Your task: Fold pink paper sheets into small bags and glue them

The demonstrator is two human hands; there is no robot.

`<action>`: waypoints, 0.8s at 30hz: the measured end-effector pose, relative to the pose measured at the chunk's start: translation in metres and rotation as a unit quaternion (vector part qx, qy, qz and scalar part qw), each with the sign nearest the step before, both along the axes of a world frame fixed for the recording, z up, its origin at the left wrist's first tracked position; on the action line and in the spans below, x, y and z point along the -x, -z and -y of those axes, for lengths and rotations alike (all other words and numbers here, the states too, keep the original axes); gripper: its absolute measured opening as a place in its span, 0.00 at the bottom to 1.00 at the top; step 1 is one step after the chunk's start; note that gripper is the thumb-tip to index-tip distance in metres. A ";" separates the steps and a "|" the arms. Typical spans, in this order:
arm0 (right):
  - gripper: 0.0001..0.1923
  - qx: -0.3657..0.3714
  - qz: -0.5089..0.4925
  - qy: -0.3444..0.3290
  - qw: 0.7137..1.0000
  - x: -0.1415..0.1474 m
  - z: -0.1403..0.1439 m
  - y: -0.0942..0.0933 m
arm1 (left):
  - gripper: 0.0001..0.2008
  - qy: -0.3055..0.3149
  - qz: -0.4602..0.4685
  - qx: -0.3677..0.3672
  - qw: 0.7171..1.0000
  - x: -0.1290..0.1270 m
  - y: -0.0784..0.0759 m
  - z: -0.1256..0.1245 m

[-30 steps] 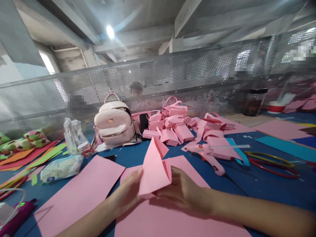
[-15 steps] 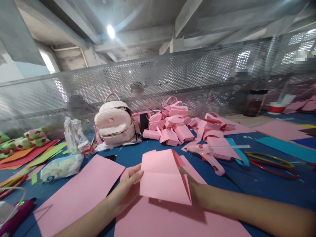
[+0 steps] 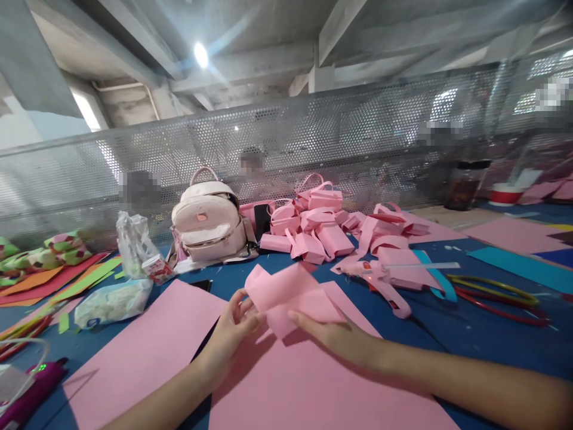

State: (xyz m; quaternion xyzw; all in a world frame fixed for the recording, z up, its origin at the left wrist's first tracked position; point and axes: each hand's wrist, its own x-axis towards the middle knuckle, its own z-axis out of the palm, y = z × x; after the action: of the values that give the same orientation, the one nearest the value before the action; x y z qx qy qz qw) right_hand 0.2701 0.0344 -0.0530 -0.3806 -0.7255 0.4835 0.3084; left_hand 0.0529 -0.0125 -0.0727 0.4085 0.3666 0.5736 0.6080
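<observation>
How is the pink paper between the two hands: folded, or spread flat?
Folded: the pink paper shows angled panels and creases, between the left hand and right hand.

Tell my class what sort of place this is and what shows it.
Probably a paper-craft workspace: there's a glue gun, a pile of boxy pink paper pieces, and folded pink paper held over a large pink sheet.

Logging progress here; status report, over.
Right hand gripping folded pink paper; left hand at its left edge. Flat pink sheet beneath. Glue gun rightward, untouched.
</observation>
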 end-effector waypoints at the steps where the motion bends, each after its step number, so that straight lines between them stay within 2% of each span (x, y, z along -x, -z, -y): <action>1: 0.16 -0.002 0.002 0.006 1.000 0.000 -0.007 0.000 | 0.26 -0.015 -0.018 -0.019 1.000 0.002 0.002 -0.002; 4: 0.19 -0.033 -0.037 0.023 0.999 0.002 -0.027 0.000 | 0.34 -0.107 -0.112 -0.082 0.985 0.011 0.008 -0.011; 6: 0.21 -0.054 -0.056 0.030 0.996 0.004 -0.037 -0.001 | 0.34 -0.142 -0.213 -0.119 0.959 0.017 0.010 -0.015; 10: 0.18 -0.079 -0.051 0.014 0.996 0.003 -0.040 -0.005 | 0.08 -0.121 -0.381 -0.181 0.899 0.020 0.007 -0.014; 11: 0.17 -0.083 -0.048 0.005 0.995 0.003 -0.039 -0.005 | 0.05 -0.114 -0.406 -0.181 0.889 0.019 0.005 -0.012; 16: 0.12 -0.086 -0.035 -0.031 0.995 0.002 -0.035 -0.002 | 0.05 -0.090 -0.463 -0.191 0.861 0.013 0.004 -0.007; 18: 0.11 -0.090 -0.034 -0.045 0.994 0.003 -0.036 0.000 | 0.09 -0.102 -0.450 -0.214 0.861 0.013 0.007 -0.008; 21: 0.11 -0.112 -0.048 -0.050 0.991 0.003 -0.038 0.000 | 0.26 -0.142 -0.413 -0.222 0.872 0.017 0.013 -0.011; 24: 0.12 -0.213 -0.073 -0.071 0.972 0.000 -0.042 -0.001 | 0.40 -0.127 -0.352 -0.181 0.909 0.023 0.018 -0.017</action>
State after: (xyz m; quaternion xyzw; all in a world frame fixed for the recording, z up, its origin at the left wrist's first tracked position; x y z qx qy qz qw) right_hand 0.2698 0.0765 -0.0519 -0.2173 -0.8123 0.3651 0.3996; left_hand 0.0294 0.0041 -0.0911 0.6369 0.4956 0.5216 0.2768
